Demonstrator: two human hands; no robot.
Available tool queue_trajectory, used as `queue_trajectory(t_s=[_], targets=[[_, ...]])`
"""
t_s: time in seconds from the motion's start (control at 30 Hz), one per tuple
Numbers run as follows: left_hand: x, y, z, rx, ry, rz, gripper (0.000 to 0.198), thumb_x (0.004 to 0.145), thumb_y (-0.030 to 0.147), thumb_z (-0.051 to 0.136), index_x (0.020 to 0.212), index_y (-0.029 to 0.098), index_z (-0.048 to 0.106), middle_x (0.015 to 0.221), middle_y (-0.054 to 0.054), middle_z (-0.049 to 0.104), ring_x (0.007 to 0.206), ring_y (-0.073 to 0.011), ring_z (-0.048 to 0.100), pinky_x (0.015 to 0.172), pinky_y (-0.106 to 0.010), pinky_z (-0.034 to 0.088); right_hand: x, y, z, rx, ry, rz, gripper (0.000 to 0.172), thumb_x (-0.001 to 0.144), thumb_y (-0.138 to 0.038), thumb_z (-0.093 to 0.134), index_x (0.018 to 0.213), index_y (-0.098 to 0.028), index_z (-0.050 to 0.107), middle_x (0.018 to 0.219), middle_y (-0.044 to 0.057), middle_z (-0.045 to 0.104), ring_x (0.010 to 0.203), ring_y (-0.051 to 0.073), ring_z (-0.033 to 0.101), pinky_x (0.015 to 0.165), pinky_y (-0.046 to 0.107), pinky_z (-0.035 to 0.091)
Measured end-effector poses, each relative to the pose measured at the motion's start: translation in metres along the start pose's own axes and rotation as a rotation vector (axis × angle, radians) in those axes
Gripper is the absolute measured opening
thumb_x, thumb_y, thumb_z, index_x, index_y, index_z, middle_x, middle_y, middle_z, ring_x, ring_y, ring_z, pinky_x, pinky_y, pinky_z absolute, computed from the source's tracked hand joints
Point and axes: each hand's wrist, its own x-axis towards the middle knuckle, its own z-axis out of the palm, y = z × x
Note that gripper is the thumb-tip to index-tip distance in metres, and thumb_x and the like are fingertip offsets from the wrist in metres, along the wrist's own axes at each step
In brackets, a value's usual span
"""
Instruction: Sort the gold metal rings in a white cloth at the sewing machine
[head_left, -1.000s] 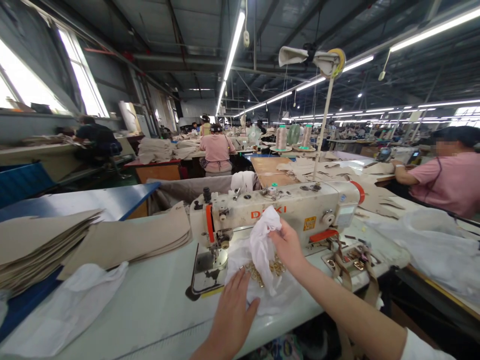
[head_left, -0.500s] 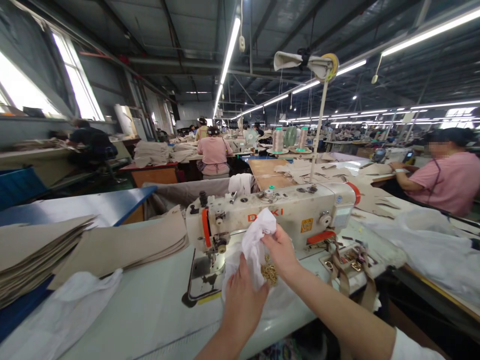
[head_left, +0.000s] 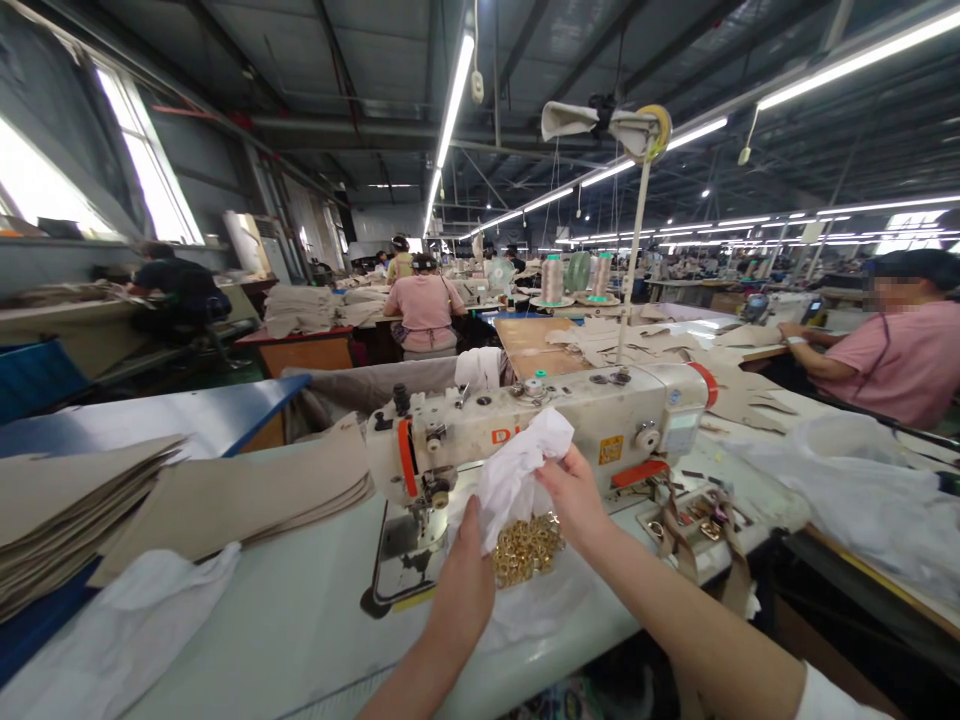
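A thin white plastic bag (head_left: 517, 468) stands bunched up in front of the sewing machine (head_left: 495, 405). Several small gold metal pieces (head_left: 525, 550), looking like rings or buckles, show in its lower part. My right hand (head_left: 577, 500) pinches the gathered top of the bag from the right. On the other side, my left hand (head_left: 465, 575) is closed around the bag's left edge with the thumb up; its other fingers are partly hidden. The machine's needle area (head_left: 427, 520) lies just left of the bag.
Stacks of beige cut pieces (head_left: 247, 490) and another white plastic bag (head_left: 127, 625) lie to the left. Right of the machine is a tray (head_left: 701, 525) with metal parts and straps. A thread stand (head_left: 634, 260) rises behind. A co-worker (head_left: 892, 350) sits at far right.
The bag's top has been drawn up and to the right by my right hand. My left hand has shifted slightly left, and many more gold pieces now show.
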Motion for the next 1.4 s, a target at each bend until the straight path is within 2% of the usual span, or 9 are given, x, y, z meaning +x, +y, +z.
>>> queue_trajectory(t_s=[0.17,0.33,0.6,0.8,0.93,1.03,1.23,1.3,1.4], targets=[[0.005,0.002,-0.003,-0.037,-0.018,-0.033,0.066,0.074,0.006,0.04,0.14,0.006,0.036,0.139,-0.02,0.049,0.131,-0.0261,0.044,0.11,-0.045,0.035,0.001,-0.006,-0.003,0.01,0.015,0.002,0.022,0.064,-0.028,0.068,0.085,-0.02,0.065,0.084,0.003,0.07,0.082,0.021,0.062,0.073,0.032,0.05],[0.005,0.006,-0.007,-0.055,-0.041,-0.044,0.064,0.076,0.009,0.04,0.139,0.008,0.039,0.14,-0.017,0.049,0.132,-0.025,0.044,0.112,-0.042,0.033,0.0,-0.013,-0.004,0.019,0.03,0.0,0.03,0.063,-0.032,0.068,0.091,-0.021,0.065,0.084,0.004,0.071,0.08,0.022,0.063,0.069,0.032,0.05],[0.0,0.011,-0.01,-0.083,0.017,0.052,0.057,0.077,0.011,0.037,0.133,0.005,0.046,0.137,-0.018,0.051,0.128,-0.0272,0.048,0.112,-0.045,0.033,-0.003,-0.029,-0.006,0.117,0.105,0.024,0.038,0.056,-0.029,0.068,0.093,-0.023,0.065,0.082,0.002,0.071,0.079,0.022,0.066,0.072,0.034,0.053],[-0.001,0.008,-0.008,0.006,0.022,0.118,0.064,0.071,0.005,0.036,0.133,0.004,0.047,0.139,-0.018,0.05,0.129,-0.0262,0.047,0.113,-0.045,0.031,-0.006,-0.031,-0.016,0.186,0.136,0.057,0.034,0.054,-0.024,0.071,0.087,-0.023,0.064,0.083,0.002,0.071,0.079,0.021,0.066,0.073,0.035,0.055],[-0.002,0.009,-0.006,-0.01,0.035,0.148,0.065,0.068,0.003,0.035,0.132,0.005,0.048,0.137,-0.016,0.052,0.126,-0.0243,0.049,0.112,-0.043,0.033,-0.007,-0.03,-0.023,0.27,0.187,0.132,0.03,0.056,-0.026,0.079,0.082,-0.021,0.063,0.087,0.004,0.073,0.081,0.022,0.068,0.07,0.034,0.056],[-0.002,0.013,-0.005,-0.044,0.049,0.132,0.065,0.067,0.002,0.035,0.13,0.007,0.051,0.135,-0.014,0.055,0.125,-0.0229,0.05,0.112,-0.041,0.034,-0.008,-0.029,-0.026,0.298,0.2,0.173,0.032,0.054,-0.026,0.081,0.081,-0.019,0.064,0.086,0.004,0.074,0.079,0.024,0.069,0.068,0.034,0.057],[0.002,0.022,-0.007,-0.055,0.049,0.039,0.056,0.077,0.007,0.034,0.131,0.005,0.049,0.134,-0.015,0.055,0.126,-0.0227,0.05,0.111,-0.041,0.033,-0.01,-0.022,-0.027,0.261,0.2,0.194,0.034,0.053,-0.028,0.08,0.081,-0.019,0.064,0.078,0.003,0.073,0.074,0.022,0.068,0.065,0.031,0.055],[0.003,0.023,-0.008,-0.038,0.05,0.022,0.054,0.08,0.009,0.034,0.131,0.004,0.049,0.135,-0.016,0.055,0.126,-0.0238,0.05,0.11,-0.042,0.035,-0.012,-0.02,-0.029,0.229,0.227,0.17,0.034,0.051,-0.029,0.081,0.08,-0.019,0.065,0.08,0.002,0.073,0.075,0.022,0.068,0.065,0.03,0.054],[0.004,0.019,-0.01,0.006,0.059,0.032,0.056,0.077,0.006,0.033,0.13,0.005,0.05,0.135,-0.015,0.055,0.126,-0.0233,0.05,0.11,-0.041,0.036,-0.015,-0.018,-0.035,0.12,0.27,0.047,0.034,0.056,-0.033,0.08,0.084,-0.02,0.066,0.085,0.002,0.073,0.076,0.02,0.066,0.066,0.029,0.051]])
